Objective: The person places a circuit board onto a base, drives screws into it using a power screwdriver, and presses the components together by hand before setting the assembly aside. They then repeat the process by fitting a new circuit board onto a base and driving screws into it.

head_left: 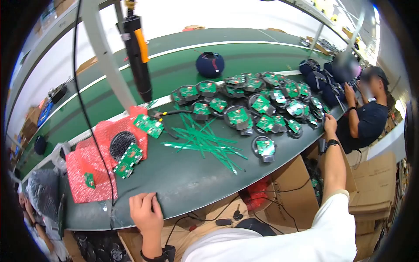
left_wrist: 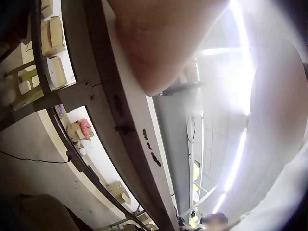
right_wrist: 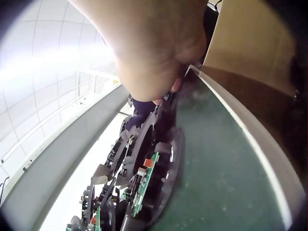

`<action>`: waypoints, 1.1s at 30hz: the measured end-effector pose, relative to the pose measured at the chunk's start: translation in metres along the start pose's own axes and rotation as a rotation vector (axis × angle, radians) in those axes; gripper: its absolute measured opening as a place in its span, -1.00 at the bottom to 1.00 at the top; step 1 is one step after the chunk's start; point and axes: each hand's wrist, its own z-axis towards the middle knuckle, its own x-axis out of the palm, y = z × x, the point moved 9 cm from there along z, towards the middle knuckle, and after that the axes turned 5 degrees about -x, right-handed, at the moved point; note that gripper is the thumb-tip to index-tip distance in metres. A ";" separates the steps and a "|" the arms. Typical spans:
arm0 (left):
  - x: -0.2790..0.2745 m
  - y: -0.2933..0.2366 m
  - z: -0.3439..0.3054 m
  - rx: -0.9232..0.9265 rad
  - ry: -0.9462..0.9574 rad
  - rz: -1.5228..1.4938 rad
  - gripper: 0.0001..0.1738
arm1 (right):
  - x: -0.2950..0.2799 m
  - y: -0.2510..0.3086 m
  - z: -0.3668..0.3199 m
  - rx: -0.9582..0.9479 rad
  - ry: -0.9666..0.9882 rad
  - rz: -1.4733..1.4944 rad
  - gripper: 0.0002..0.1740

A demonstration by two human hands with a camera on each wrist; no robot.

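Note:
My left hand rests at the table's near edge, fingers loosely bent, holding nothing. In the left wrist view only its blurred underside shows. Out at the right end of the table, my right hand reaches to the edge of a pile of round black housings with green circuit boards. From the right wrist, the hand hides most of its own fingers; the fingertips sit right at the farthest housings, and I cannot tell whether they grip one. A nearer housing stands with its board facing sideways.
Green strips lie mid-table beside pliers. Red bubble wrap carries a bowl of small black parts. A power screwdriver hangs above. A dark blue ball-like item sits behind. Another person works at right; cardboard boxes stand below.

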 end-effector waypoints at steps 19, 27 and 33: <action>-0.008 0.027 0.041 -0.065 -0.043 0.042 -0.45 | -0.066 0.501 -0.408 -0.388 1.179 1.291 -0.86; 0.030 0.096 0.071 -0.292 -0.002 0.160 -0.68 | -0.079 0.577 -0.480 -0.716 1.346 1.181 -0.87; 0.001 0.032 0.059 -0.070 0.029 -0.254 -0.74 | -0.104 0.635 -0.426 -0.975 0.662 1.055 -0.49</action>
